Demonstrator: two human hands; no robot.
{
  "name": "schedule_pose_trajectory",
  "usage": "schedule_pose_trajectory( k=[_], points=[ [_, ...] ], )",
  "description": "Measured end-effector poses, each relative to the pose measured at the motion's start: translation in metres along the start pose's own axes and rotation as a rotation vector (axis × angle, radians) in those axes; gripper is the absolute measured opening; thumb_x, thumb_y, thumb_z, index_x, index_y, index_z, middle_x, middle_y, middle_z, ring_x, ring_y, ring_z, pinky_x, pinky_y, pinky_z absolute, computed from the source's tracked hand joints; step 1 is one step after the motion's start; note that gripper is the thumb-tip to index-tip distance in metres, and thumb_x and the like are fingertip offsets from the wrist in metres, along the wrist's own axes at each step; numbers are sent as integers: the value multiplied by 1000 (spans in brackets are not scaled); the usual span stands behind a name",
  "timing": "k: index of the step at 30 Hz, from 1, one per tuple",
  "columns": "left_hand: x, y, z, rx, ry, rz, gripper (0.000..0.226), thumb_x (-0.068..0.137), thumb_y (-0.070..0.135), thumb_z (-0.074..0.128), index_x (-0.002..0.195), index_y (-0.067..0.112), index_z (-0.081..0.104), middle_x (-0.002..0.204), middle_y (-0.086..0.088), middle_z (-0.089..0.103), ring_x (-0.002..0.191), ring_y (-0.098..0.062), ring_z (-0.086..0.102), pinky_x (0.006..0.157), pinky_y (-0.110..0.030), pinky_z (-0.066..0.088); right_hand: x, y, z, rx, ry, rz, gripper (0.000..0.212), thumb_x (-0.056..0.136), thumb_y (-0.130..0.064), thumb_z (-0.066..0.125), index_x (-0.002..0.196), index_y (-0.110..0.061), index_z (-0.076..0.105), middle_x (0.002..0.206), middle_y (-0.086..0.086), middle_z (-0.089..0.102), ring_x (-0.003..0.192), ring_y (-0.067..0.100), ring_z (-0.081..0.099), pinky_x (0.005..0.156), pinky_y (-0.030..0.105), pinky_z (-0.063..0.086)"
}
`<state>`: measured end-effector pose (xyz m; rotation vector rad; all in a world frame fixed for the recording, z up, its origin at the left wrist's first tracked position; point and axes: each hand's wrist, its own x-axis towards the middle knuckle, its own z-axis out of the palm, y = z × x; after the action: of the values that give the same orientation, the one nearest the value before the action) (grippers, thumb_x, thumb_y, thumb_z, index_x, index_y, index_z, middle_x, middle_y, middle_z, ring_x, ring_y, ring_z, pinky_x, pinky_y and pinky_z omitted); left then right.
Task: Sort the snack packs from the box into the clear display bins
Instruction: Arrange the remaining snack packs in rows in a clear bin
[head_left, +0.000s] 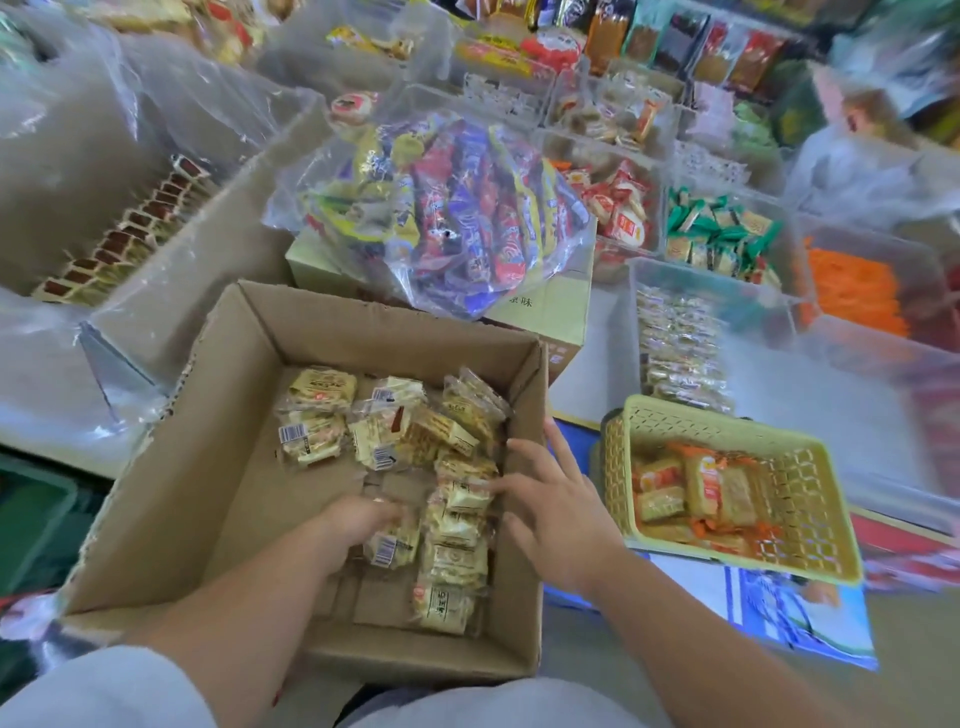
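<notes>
holding yellow snack packs (453, 562): cardboard box (208, 467); orange packs (719, 491) in basket (810, 525).

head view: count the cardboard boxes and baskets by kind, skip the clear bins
open cardboard boxes: 2 (near box, plastic-lined box)
closed pale carton: 1
yellow basket: 1
total: 4
</notes>
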<state>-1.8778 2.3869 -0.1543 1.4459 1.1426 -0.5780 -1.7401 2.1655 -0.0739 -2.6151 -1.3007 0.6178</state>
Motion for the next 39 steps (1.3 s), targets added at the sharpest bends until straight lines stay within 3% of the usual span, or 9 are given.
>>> schedule_pose_trajectory(
  k=[3, 7, 10, 12, 18, 26, 34, 38, 39],
  points=[
    [-5, 4, 9, -72, -112, -23, 66, 88, 49, 76, 142, 16, 58, 154, -10, 50, 141, -31, 44, 117, -44, 34, 1, -2, 1, 2, 7, 6, 38, 94, -40, 49, 131, -43, 56, 160, -17, 14, 147, 9, -34, 112, 62, 37],
    [-6, 14, 35, -187, -111, -59, 76, 84, 49, 80, 145, 14, 53, 156, -12, 47, 143, -31, 40, 114, -47, 32, 2, -6, 4, 19, 45, 23, 38, 92, -41, 50, 129, -42, 58, 160, -16, 16, 149, 10, -31, 108, 63, 40],
    [-4, 18, 39, -299, -111, -142, 77, 72, 50, 86, 134, 15, 58, 139, -15, 60, 119, -35, 58, 98, -47, 48, 1, -6, 5, 32, 56, 27, 37, 91, -41, 50, 128, -42, 58, 160, -16, 17, 150, 11, -28, 107, 63, 41],
    [-1, 18, 31, -410, -205, -181, 82, 57, 52, 88, 125, 15, 61, 120, -18, 72, 103, -38, 70, 85, -49, 56, 1, -5, 6, 32, 54, 27, 39, 91, -41, 49, 128, -41, 58, 160, -16, 16, 151, 12, -27, 107, 62, 41],
    [9, 14, 15, -504, -364, -80, 57, 70, 40, 77, 121, 15, 70, 113, -21, 76, 94, -43, 75, 89, -71, 52, 3, -3, 8, 43, 66, 17, 48, 86, -51, 39, 129, -42, 57, 161, -17, 14, 150, 11, -30, 111, 63, 36],
    [12, 27, 38, -366, -291, -185, 58, 72, 40, 84, 119, 12, 67, 100, -20, 78, 102, -43, 71, 98, -62, 48, 4, -1, 9, 77, 83, -3, 43, 85, -47, 45, 127, -43, 57, 161, -17, 14, 152, 13, -26, 109, 64, 39],
    [22, 31, 62, -303, -126, -242, 39, 84, 20, 75, 119, 10, 61, 111, -21, 69, 86, -34, 68, 69, -42, 54, 4, 1, 12, 120, 97, -7, 41, 85, -44, 49, 125, -43, 59, 162, -19, 14, 152, 12, -24, 108, 66, 38],
    [22, 31, 60, -319, -91, -172, 48, 79, 28, 79, 121, 16, 59, 110, -16, 71, 85, -33, 73, 57, -36, 60, 4, 2, 12, 120, 108, -13, 43, 84, -45, 49, 126, -42, 58, 162, -18, 16, 152, 12, -23, 109, 62, 40],
    [21, 33, 56, -330, -109, -162, 51, 76, 33, 81, 119, 17, 61, 108, -15, 72, 86, -33, 74, 61, -39, 62, 3, 2, 11, 119, 109, -13, 43, 84, -45, 49, 126, -42, 58, 162, -18, 16, 152, 12, -23, 108, 62, 40]
  ],
)
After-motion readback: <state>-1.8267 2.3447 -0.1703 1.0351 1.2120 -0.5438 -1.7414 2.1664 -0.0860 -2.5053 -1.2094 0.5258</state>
